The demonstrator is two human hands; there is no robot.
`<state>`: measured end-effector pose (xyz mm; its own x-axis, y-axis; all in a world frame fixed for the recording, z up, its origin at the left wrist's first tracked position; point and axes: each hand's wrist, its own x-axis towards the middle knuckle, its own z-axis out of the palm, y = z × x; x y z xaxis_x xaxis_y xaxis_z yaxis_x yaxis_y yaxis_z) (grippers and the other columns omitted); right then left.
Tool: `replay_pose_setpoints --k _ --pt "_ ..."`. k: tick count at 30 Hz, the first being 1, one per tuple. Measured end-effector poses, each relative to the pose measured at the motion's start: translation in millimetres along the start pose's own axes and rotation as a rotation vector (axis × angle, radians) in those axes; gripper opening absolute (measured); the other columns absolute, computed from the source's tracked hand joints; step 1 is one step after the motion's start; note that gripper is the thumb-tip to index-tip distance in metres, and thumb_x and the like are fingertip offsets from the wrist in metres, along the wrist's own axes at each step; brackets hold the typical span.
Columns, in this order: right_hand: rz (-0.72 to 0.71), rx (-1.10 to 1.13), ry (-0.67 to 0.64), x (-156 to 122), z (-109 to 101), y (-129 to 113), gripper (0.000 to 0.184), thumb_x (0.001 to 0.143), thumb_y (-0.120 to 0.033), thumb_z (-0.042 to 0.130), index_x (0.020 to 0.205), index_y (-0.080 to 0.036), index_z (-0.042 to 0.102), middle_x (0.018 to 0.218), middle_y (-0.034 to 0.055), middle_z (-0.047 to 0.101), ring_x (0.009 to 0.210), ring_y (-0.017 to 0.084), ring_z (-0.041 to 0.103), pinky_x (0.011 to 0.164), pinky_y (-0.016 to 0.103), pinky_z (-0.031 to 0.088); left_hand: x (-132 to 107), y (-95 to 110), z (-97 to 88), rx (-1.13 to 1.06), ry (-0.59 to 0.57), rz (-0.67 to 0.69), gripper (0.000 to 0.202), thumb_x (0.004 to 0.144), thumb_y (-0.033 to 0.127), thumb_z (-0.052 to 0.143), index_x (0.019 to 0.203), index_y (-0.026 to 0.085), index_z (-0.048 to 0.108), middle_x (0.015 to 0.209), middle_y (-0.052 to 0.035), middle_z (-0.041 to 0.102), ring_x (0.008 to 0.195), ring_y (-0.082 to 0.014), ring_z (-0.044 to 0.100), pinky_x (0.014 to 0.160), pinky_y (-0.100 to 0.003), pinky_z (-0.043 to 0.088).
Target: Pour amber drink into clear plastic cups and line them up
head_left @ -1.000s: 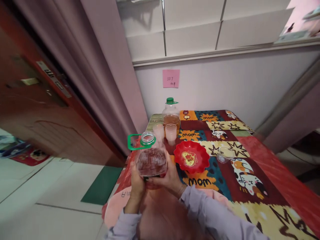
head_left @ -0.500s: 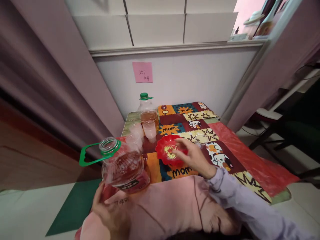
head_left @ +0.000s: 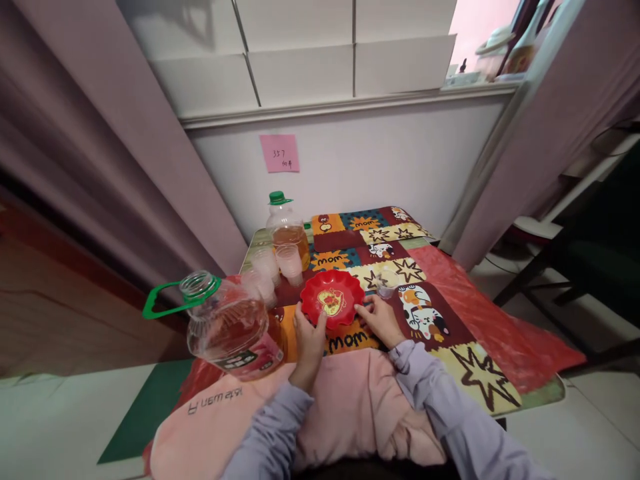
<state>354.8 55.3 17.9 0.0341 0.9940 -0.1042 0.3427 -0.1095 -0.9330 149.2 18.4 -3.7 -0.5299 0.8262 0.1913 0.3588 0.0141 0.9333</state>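
A red scalloped plastic dish (head_left: 311, 295) with a yellow design in its middle sits on the patterned mat (head_left: 445, 303). My left hand (head_left: 309, 337) grips its near left rim, thumb and fingers at the edge. At the right rim, my right hand (head_left: 384, 322) holds the dish between thumb and fingers. Just beyond my right hand lies a small clear plastic piece (head_left: 386, 285), whose kind I cannot make out. Left of the dish stands a large uncapped jug (head_left: 233, 327) of amber liquid with a green handle.
Stacks of clear plastic cups (head_left: 290, 262) stand behind the jug. A second jug (head_left: 289, 235) with a green cap is at the back by the wall. Pink cloth (head_left: 345, 400) covers my lap; a red plastic sheet (head_left: 465, 310) hangs over the right table edge.
My left hand has moved from beside the near jug to the dish's left rim. My right hand has come down from above the dish onto its right rim.
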Motion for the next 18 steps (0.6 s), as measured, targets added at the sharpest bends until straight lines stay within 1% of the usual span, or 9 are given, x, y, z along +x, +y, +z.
replay_pose_setpoints --k 3,6,8,9,11,12,13,15,18 --pt "-0.065 0.013 0.049 -5.0 -27.1 7.0 0.045 0.089 -0.068 0.079 0.102 -0.027 0.068 0.074 0.0026 0.079 0.067 0.028 0.080 0.063 0.037 0.060 1.8 -6.0 6.2 0.047 -0.012 0.001 0.073 0.092 0.044 0.078 0.157 0.017 0.057 0.157 -0.0253 0.067 0.149 -0.0399 0.066 0.130 -0.064 0.051" --pt "-0.184 0.010 0.322 -0.1 -66.2 14.8 0.058 0.088 -0.077 0.080 0.112 -0.024 0.071 0.084 0.0063 0.083 0.075 0.029 0.080 0.074 0.040 0.063 -6.9 -8.6 6.9 0.071 -0.014 0.026 0.075 0.095 0.048 0.072 0.161 0.016 0.056 0.159 -0.0260 0.065 0.151 -0.0414 0.063 0.131 -0.066 0.048" --pt "-0.249 -0.015 0.482 12.3 -86.7 18.5 0.073 0.083 -0.079 0.084 0.126 -0.021 0.070 0.107 0.0148 0.087 0.094 0.034 0.084 0.086 0.046 0.066 -10.7 -9.3 7.6 0.079 -0.017 0.049 0.074 0.097 0.047 0.068 0.162 0.015 0.055 0.159 -0.0259 0.064 0.154 -0.0415 0.061 0.134 -0.066 0.046" --pt "-0.268 -0.045 0.496 20.5 -92.9 20.0 0.084 0.078 -0.078 0.087 0.135 -0.020 0.068 0.123 0.0201 0.086 0.108 0.038 0.084 0.095 0.051 0.066 -11.5 -9.6 8.0 0.081 -0.021 0.061 0.072 0.098 0.047 0.067 0.162 0.015 0.056 0.159 -0.0256 0.064 0.155 -0.0414 0.060 0.135 -0.066 0.045" --pt "-0.300 -0.125 0.414 37.8 -97.2 22.5 0.103 0.069 -0.073 0.094 0.151 -0.018 0.063 0.150 0.0269 0.077 0.133 0.045 0.078 0.110 0.059 0.063 -11.5 -10.2 8.8 0.083 -0.036 0.085 0.070 0.098 0.047 0.067 0.160 0.016 0.058 0.160 -0.0248 0.065 0.155 -0.0413 0.060 0.135 -0.066 0.044" --pt "-0.309 -0.163 0.346 45.7 -96.0 23.4 0.108 0.067 -0.068 0.097 0.155 -0.018 0.061 0.156 0.0275 0.074 0.140 0.046 0.075 0.115 0.061 0.061 -11.3 -10.6 9.0 0.083 -0.045 0.095 0.069 0.098 0.049 0.068 0.159 0.017 0.060 0.160 -0.0246 0.065 0.155 -0.0414 0.061 0.135 -0.066 0.045" --pt "-0.309 -0.193 0.280 52.6 -93.8 24.0 0.108 0.065 -0.062 0.098 0.157 -0.018 0.061 0.155 0.0264 0.075 0.140 0.045 0.075 0.116 0.061 0.061 -11.3 -11.1 8.8 0.082 -0.054 0.105 0.069 0.098 0.050 0.070 0.158 0.018 0.061 0.161 -0.0246 0.066 0.154 -0.0415 0.062 0.134 -0.066 0.046" --pt "-0.289 -0.227 0.198 62.2 -89.2 23.2 0.097 0.067 -0.051 0.097 0.153 -0.019 0.065 0.141 0.0219 0.082 0.129 0.043 0.082 0.111 0.058 0.065 -12.1 -12.4 7.9 0.076 -0.068 0.117 0.071 0.098 0.054 0.072 0.158 0.019 0.061 0.159 -0.0250 0.067 0.151 -0.0417 0.065 0.131 -0.066 0.049" --pt "-0.267 -0.248 0.217 66.8 -87.2 13.0 0.077 0.076 -0.050 0.090 0.144 -0.020 0.069 0.124 0.0182 0.087 0.112 0.041 0.086 0.102 0.058 0.068 -14.8 -15.3 7.4 0.058 -0.074 0.119 0.075 0.099 0.059 0.073 0.162 0.019 0.059 0.159 -0.0255 0.068 0.148 -0.0416 0.068 0.126 -0.066 0.054"
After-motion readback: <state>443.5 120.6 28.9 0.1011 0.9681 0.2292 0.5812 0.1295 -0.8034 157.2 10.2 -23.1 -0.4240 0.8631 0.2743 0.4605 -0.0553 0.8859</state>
